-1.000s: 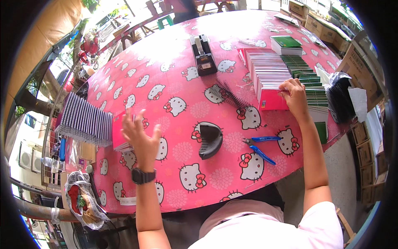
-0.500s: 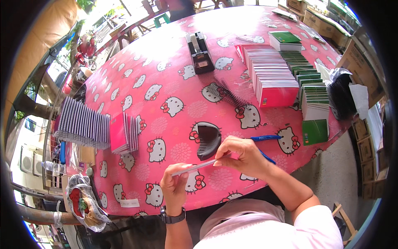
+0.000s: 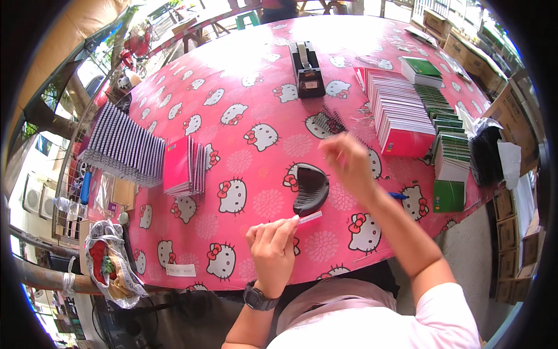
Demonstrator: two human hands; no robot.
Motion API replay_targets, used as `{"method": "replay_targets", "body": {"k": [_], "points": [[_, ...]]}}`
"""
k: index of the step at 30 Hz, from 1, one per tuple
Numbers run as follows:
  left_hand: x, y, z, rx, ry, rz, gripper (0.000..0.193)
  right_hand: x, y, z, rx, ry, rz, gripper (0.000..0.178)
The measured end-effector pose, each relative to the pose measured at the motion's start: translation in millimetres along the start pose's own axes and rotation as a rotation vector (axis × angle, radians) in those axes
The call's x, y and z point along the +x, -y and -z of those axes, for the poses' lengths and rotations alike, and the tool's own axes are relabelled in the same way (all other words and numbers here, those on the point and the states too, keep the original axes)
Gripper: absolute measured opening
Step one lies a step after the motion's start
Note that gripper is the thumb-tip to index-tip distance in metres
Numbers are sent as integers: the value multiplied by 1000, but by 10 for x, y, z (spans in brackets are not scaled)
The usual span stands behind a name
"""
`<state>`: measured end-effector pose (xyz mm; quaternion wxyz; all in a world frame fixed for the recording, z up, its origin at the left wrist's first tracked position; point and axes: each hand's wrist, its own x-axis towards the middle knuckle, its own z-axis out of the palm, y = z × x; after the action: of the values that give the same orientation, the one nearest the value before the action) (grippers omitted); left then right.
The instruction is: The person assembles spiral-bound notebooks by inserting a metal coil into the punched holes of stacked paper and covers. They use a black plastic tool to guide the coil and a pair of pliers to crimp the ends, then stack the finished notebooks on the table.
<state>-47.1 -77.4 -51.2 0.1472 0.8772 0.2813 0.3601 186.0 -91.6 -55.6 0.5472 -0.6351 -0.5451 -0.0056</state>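
Note:
My left hand [image 3: 273,249] is closed on a thin, unbound-looking notebook [image 3: 310,219] with a pink cover, held edge-on near the table's front. Most of it is hidden behind the fingers. Just beyond it lies a black crescent-shaped holder [image 3: 314,191] with a ridged inner side. My right hand [image 3: 353,164] reaches out over the table, blurred, its fingers close to a pile of dark spiral binding coils [image 3: 330,121]. Whether it holds anything cannot be made out. Beneath my right forearm shows the blue handle of a tool [image 3: 397,196].
Left stand spiral-bound notebooks [image 3: 123,148] and a few pink ones [image 3: 185,166]. Right are rows of pink notebooks [image 3: 401,113] and green notebooks [image 3: 449,196]. A black tape dispenser [image 3: 307,72] sits further back. A plastic bag [image 3: 110,264] hangs by the left edge; cardboard boxes [image 3: 511,232] are stacked right.
My right hand has let go of the notebook and moved away toward the coils. My left hand keeps the notebook, now slightly farther right. The whole view has shifted a little.

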Motion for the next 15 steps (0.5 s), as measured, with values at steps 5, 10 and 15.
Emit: {"method": "replay_targets", "body": {"k": [5,10,15], "points": [[4,1,17,-38,-78,27,24,309,-707,42,-662,191,2,16],[36,-78,30,-31,-38,29,22,388,-757,173,-325,209,-217,16],[31,-16,17,69,12,22,23,392,-223,463,300,226,-272,30]]}}
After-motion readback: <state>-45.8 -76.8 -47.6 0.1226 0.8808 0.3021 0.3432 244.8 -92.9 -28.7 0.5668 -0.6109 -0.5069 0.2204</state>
